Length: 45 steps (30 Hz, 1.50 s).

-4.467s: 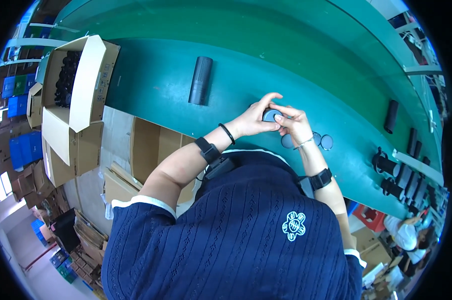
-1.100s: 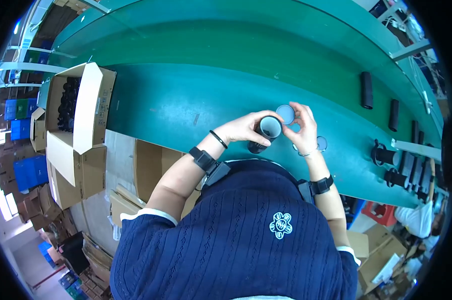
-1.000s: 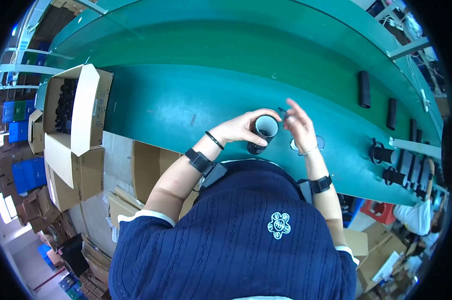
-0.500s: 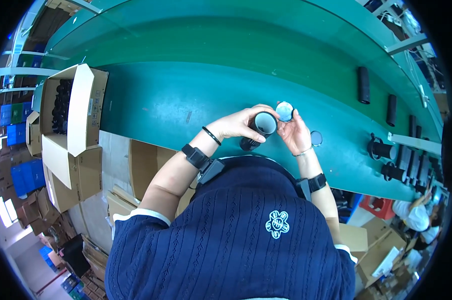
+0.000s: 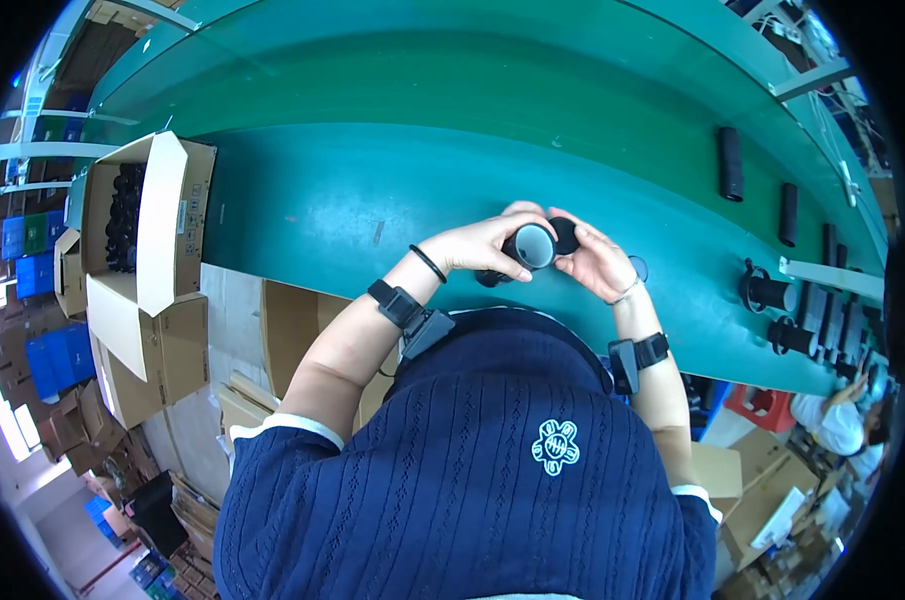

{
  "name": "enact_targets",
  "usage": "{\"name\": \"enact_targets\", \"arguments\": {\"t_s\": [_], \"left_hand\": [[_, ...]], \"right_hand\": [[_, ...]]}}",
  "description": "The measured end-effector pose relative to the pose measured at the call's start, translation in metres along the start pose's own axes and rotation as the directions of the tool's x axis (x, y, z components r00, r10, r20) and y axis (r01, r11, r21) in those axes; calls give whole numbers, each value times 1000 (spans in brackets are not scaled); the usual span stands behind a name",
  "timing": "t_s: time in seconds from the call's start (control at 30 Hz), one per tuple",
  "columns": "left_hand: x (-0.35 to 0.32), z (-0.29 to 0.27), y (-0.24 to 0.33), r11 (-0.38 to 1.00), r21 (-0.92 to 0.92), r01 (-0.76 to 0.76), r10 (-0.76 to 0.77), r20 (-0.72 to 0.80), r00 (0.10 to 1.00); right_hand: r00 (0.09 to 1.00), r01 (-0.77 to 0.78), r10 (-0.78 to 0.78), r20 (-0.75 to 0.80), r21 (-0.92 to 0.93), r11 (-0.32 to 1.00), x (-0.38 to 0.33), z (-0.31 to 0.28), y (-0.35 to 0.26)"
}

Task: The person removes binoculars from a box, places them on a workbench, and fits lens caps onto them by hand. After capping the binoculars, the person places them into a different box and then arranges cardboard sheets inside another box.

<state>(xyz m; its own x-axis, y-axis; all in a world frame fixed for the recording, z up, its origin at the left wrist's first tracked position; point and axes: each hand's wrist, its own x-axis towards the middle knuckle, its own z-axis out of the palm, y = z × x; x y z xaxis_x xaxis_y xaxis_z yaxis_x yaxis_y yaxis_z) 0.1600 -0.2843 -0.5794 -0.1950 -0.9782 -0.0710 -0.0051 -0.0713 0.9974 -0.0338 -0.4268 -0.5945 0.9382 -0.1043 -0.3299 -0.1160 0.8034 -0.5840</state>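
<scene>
My left hand (image 5: 494,243) is wrapped round a black cylindrical tube (image 5: 534,247), whose round end faces up and shows a pale inside. Close against the tube's right side, a round black disc that looks like a cap (image 5: 564,236) sits in the fingers of my right hand (image 5: 598,262). Its dark face is turned up. The two hands nearly meet at the fingertips. Just beyond my right wrist a small round disc (image 5: 638,268) lies on the green table (image 5: 372,190), partly hidden by that hand.
Black tubes (image 5: 730,165) lie at the table's right, with ringed black parts (image 5: 767,292) and several more tubes nearer. An opened cardboard box (image 5: 162,220) of black parts stands at the left. A red stool (image 5: 757,410) and another person (image 5: 832,420) are at lower right.
My right hand has turned the cap over, from its pale shiny face to its dark one, and brought it against the tube. The tube has tipped more upright in my left hand.
</scene>
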Motion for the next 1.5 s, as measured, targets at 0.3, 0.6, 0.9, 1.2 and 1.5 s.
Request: {"name": "enact_targets", "arguments": {"t_s": [0.3, 0.6, 0.9, 1.2, 1.5], "left_hand": [[-8, -8, -19, 971, -164, 171, -193, -129, 973], [-7, 5, -26, 989, -11, 145, -145, -180, 973], [-9, 5, -24, 995, 31, 93, -89, -127, 988], [-6, 5, -25, 976, 210, 60, -36, -116, 993], [-4, 5, -27, 979, 192, 74, -51, -126, 991]], "right_hand": [[984, 151, -172, 35, 337, 929, -17, -7, 1], [925, 223, -377, 41, -864, 451, -3, 50, -23], [903, 231, -375, 210, -973, 13, 7, 60, -14], [894, 194, -402, 200, -979, -54, 6, 64, -9], [907, 170, -365, 209, -976, -136, 10, 70, -12]]}}
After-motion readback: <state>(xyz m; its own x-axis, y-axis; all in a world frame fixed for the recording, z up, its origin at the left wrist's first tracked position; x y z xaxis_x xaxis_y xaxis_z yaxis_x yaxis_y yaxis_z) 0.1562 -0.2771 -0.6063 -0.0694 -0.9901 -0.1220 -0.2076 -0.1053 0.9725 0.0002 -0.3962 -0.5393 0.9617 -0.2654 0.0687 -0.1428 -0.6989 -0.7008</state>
